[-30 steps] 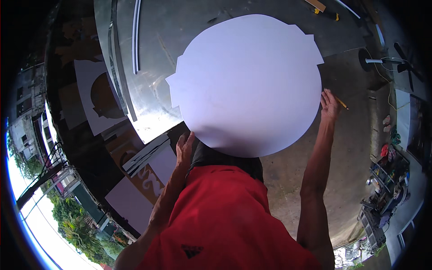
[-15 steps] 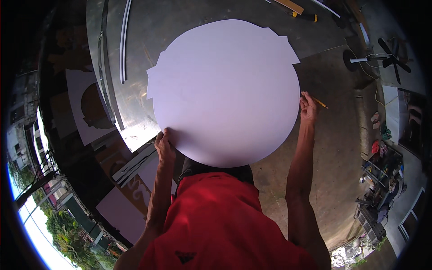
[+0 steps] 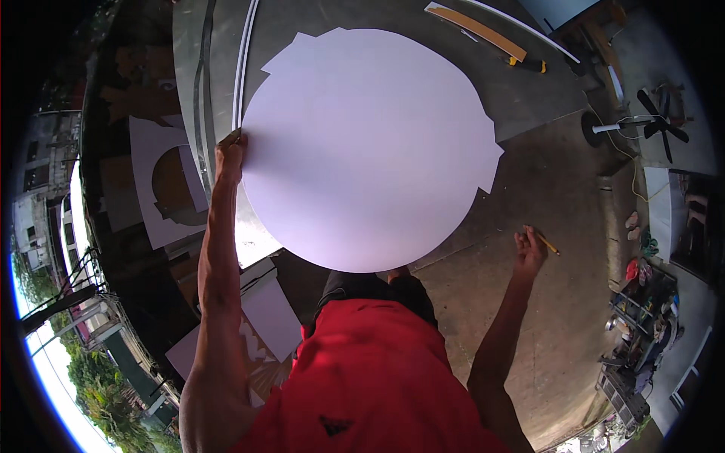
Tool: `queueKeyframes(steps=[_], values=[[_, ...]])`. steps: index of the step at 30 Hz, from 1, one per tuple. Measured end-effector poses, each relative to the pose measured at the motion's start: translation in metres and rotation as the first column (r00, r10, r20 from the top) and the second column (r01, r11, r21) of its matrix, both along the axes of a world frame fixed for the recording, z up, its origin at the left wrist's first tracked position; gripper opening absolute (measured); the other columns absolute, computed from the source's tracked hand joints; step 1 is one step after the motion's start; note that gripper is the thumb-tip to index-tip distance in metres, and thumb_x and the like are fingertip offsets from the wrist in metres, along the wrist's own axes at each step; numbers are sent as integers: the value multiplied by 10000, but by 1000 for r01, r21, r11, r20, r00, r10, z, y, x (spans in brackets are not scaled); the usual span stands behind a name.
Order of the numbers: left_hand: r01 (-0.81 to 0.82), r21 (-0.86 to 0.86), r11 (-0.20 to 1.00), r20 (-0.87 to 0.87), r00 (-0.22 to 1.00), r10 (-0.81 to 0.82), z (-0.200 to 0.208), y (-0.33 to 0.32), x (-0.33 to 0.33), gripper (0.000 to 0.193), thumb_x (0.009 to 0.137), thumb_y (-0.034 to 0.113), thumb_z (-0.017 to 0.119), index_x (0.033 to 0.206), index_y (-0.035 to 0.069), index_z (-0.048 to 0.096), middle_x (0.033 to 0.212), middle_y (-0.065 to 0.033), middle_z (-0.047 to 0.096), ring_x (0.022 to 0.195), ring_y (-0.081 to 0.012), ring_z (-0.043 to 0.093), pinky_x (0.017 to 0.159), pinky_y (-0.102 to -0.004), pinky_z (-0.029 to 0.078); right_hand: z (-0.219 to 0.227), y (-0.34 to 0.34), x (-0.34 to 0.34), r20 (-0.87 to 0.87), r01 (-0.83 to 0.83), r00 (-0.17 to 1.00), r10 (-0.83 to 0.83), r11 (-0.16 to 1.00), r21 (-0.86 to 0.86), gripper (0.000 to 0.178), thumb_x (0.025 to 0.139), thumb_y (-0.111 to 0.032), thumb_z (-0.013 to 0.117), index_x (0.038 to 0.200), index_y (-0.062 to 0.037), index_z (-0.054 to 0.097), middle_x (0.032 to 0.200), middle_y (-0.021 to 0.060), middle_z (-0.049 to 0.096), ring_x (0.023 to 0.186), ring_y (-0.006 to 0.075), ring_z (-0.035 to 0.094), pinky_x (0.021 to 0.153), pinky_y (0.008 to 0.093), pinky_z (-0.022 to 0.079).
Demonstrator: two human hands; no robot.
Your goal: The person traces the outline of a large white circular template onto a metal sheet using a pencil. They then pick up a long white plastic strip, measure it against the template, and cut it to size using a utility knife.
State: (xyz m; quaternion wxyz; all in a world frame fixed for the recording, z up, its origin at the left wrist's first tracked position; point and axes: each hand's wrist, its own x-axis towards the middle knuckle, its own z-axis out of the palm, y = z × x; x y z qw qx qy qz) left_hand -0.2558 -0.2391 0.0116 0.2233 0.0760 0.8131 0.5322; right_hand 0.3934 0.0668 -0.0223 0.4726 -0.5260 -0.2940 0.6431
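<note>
A large white round board (image 3: 366,151), flat and pale, spans the middle in front of me. Stepped tabs break its outline at the far left and at the right edge. My left hand (image 3: 230,155) grips the board's left edge, its thumb near the rim and the other fingers partly hidden. Off to the right, apart from the board, my right hand (image 3: 531,251) is raised with a yellow pencil (image 3: 550,243) held in its fingers, the pencil pointing outward to the right.
Beneath the board is a grey sheet-topped surface (image 3: 521,113). Long white strips (image 3: 243,60) lie at far left, beside a dark strip (image 3: 200,83). A brown strip (image 3: 476,32) and a yellow-black tool (image 3: 527,65) lie far right. A fan (image 3: 658,124) stands right; cut-out boards (image 3: 147,181) lie left.
The round board has turned clockwise, carrying its tabs round. My left hand has moved farther away along the left rim. My right hand has left the edge and come nearer, still with the pencil.
</note>
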Motion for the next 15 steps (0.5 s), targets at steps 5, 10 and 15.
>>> queueKeyframes(steps=[5,10,15], values=[[385,-193,903,-195,887,-419,35,98,-92,223,918,81,598,1106,42,712,800,49,600,691,-47,470,619,-230,402,17,-31,2,50,16,999,-15,1000,-16,122,809,-18,707,924,0,670,850,87,688,648,129,635,697,344,595],[633,-550,545,-227,514,-827,58,241,-100,157,932,127,592,1008,49,705,769,10,607,731,-81,484,677,-260,425,19,-74,-9,51,129,991,-126,989,-74,139,812,-57,709,930,0,661,823,71,663,635,138,620,655,334,577],[726,-522,447,-288,343,-894,29,357,-99,235,945,166,567,1122,57,678,932,-88,692,868,-161,616,815,-322,481,12,-95,-33,161,171,976,-150,977,-124,171,797,-84,717,938,-8,656,842,68,660,687,150,630,661,326,568]])
